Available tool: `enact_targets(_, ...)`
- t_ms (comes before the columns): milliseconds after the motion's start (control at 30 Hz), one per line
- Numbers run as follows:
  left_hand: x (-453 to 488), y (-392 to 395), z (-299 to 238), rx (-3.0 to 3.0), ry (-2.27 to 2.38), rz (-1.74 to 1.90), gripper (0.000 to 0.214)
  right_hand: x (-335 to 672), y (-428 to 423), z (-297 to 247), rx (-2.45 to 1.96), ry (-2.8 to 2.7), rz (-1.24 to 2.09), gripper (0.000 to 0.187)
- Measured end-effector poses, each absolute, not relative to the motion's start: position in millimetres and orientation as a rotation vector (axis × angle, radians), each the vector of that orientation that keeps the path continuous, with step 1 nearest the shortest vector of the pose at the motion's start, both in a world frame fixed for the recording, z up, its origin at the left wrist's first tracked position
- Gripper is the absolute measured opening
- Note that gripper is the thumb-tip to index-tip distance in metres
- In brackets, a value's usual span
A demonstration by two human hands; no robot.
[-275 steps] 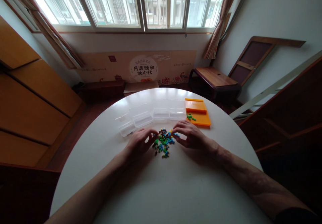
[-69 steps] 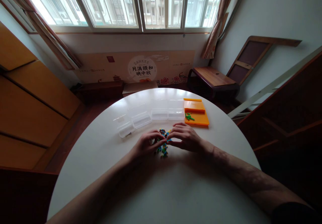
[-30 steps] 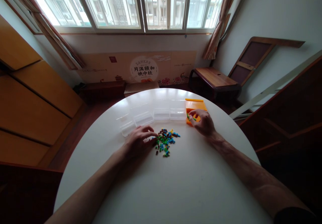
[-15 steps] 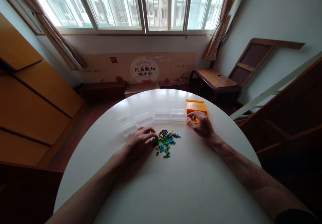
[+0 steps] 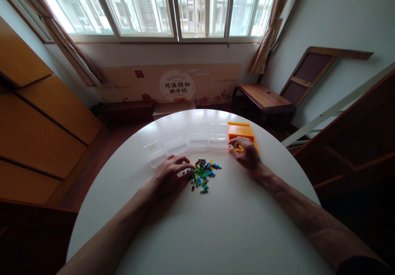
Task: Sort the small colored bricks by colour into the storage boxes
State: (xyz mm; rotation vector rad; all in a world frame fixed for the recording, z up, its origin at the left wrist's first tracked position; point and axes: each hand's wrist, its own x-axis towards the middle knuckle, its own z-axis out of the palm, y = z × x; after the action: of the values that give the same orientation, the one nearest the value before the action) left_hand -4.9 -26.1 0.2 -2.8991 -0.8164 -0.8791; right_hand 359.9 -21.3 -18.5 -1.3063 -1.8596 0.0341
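Note:
A pile of small coloured pieces (image 5: 203, 173), green, blue, yellow and dark, lies in the middle of the round white table (image 5: 197, 225). My left hand (image 5: 170, 173) rests flat beside the pile's left edge, fingers spread, fingertips touching the nearest pieces. My right hand (image 5: 247, 153) lies over the front of the open orange box (image 5: 239, 131), fingers curled loosely above the green pieces (image 5: 237, 145) inside it. I cannot make out whether anything is between those fingers.
Several clear plastic boxes (image 5: 198, 140) stand in a row behind the pile, left of the orange box. Beyond the table are a wooden bench (image 5: 262, 96), a low dark cabinet (image 5: 126, 109) and windows. Wooden cupboards stand at the left.
My right hand went from the pile to the orange box with green pieces and now draws back slightly over its front. My left hand stayed at the pile.

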Motion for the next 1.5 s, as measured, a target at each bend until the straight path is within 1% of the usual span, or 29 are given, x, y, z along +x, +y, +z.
enact_targets(233,-5.3,-26.1,-0.7,-2.894,-0.816,-0.88,0.016,358.8,-23.5,-16.8,-1.31,-1.85,0.044,0.008)
enact_targets(633,-5.5,-27.0,0.9,-2.961,-0.873,-0.765,0.021,357.3,-24.1,-14.6,-1.308,-1.863,0.043,0.009)
enact_targets(900,-1.7,-28.6,6.5,-2.891,-0.882,-0.928,0.018,349.7,-29.1,-6.9,-1.237,-1.884,-0.007,0.012)
enact_targets(1067,2.7,-32.7,5.7,-2.886,-0.952,-1.1,0.017,335.9,-39.7,2.8,-1.085,-2.008,0.046,0.009)
enact_targets(1233,9.1,-35.9,1.1,-2.928,-1.0,-1.18,0.01,320.1,-49.1,5.7,-0.874,-2.156,0.091,0.006)
enact_targets(1333,12.7,-36.8,-1.6,-2.938,-0.998,-1.209,0.006,312.6,-51.7,5.6,-0.747,-2.234,0.127,0.008)
enact_targets(1500,20.2,-40.4,-0.5,-2.921,-0.934,-1.224,0.009,306.0,-50.4,0.8,-0.675,-2.297,0.127,0.005)
